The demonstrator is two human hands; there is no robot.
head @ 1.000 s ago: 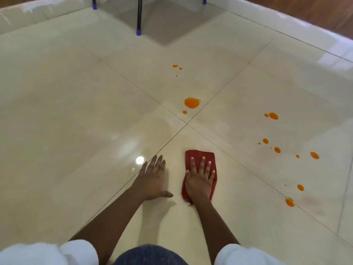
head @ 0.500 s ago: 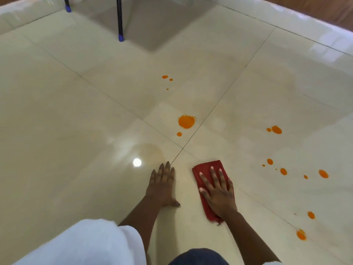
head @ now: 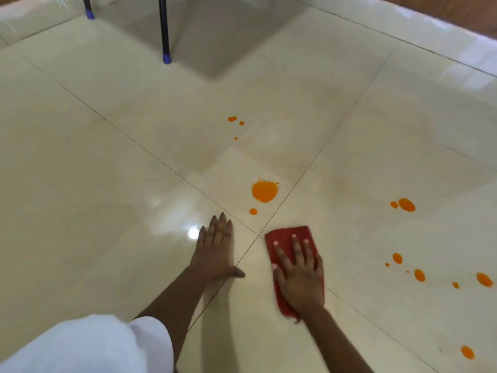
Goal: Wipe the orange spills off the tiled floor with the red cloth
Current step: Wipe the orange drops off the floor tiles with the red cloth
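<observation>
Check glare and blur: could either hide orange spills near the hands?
Head view: one bright glare spot on the glossy cream floor tiles beside the left hand; white sleeve blurred; large orange splat and folded red cloth under the right hand look sharp.

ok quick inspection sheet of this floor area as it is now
surface: glossy cream tiled floor, dark grout lines, one glare spot
job's things: red cloth flat on the floor; large orange splat just beyond it, unwiped; smaller orange drops to the right and farther off
clutter: nothing seen
grippers: left hand flat on bare tile, holding nothing; right hand pressing the cloth, fingers straight
cables: nothing seen
surroundings: black furniture leg with blue foot; white sleeve
</observation>
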